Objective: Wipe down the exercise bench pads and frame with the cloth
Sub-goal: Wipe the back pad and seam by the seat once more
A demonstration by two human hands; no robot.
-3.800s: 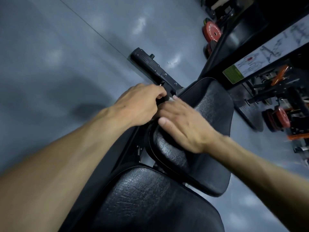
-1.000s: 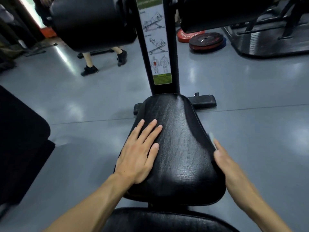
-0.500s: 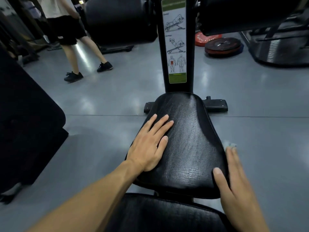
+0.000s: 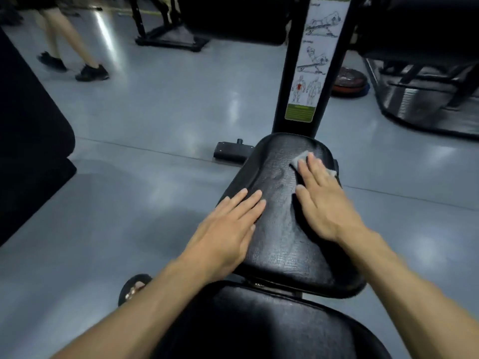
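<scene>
Now wiping seat pad. My right hand, fingers straight, presses grey cloth flat at pad's far right corner. My left hand spread flat on near left edge, bracing. Next, likely: drag cloth across top, then post and foot. Leather creased, glossy. Grey floor shiny; someone's legs far left.

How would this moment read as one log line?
phase: wiping seat pad | right hand: flat on cloth | left hand: flat on pad
</scene>
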